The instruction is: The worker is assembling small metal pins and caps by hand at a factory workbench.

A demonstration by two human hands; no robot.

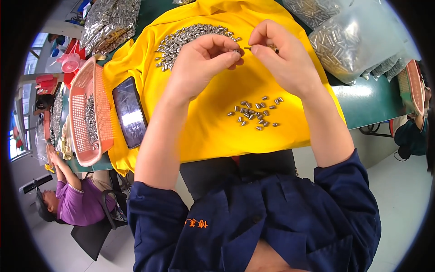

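Above a yellow cloth [204, 136], my left hand [199, 68] pinches a small silvery metal piece [236, 51] between thumb and forefinger. Most of that piece is hidden by the fingers. My right hand [290, 61] is closed on a thin dark pin-like piece [247, 48], whose tip points toward the left hand; the two hands are close but apart. Beyond the left hand lies a large pile of small metal cylinders [174, 38]. Nearer to me is a loose scatter of similar cylinders [260, 106].
A dark phone [129, 111] lies left on the cloth, beside a pink basket [106, 131] holding metal parts. Clear bags of metal parts [335, 45] stand far right on the green table [369, 102], another bag [111, 25] far left. A person in purple [84, 201] sits at left.
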